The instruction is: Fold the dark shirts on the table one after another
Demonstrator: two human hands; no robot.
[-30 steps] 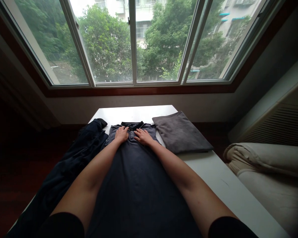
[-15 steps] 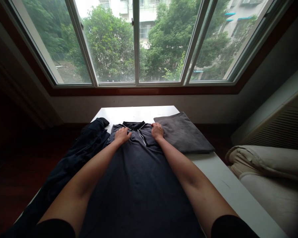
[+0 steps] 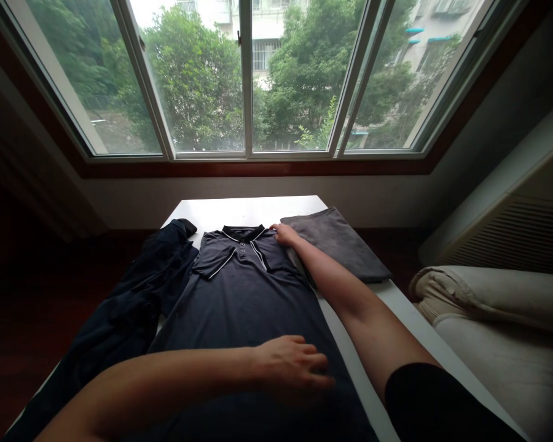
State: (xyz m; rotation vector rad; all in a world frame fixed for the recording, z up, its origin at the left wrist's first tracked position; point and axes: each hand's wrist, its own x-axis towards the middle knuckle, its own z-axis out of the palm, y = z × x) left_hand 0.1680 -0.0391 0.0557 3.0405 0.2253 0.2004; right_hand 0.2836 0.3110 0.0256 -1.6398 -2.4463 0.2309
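Note:
A dark grey polo shirt [image 3: 244, 288] lies face up and folded narrow on the white table [image 3: 239, 210], collar toward the window. My right hand [image 3: 284, 234] rests closed on the shirt's far right shoulder, beside the collar. My left hand [image 3: 291, 367] has crossed over to the shirt's near right part and lies on the cloth with the fingers curled loosely and apart. It holds nothing.
A folded grey cloth [image 3: 338, 242] lies at the table's far right. A dark navy garment [image 3: 133, 294] hangs off the left edge. A beige cushion [image 3: 483, 294] sits to the right, and a wide window [image 3: 244, 80] stands behind the table.
My left hand left the collar and swept down and right across the shirt to its near part. My right hand stayed at the far right shoulder, shifting slightly toward the collar.

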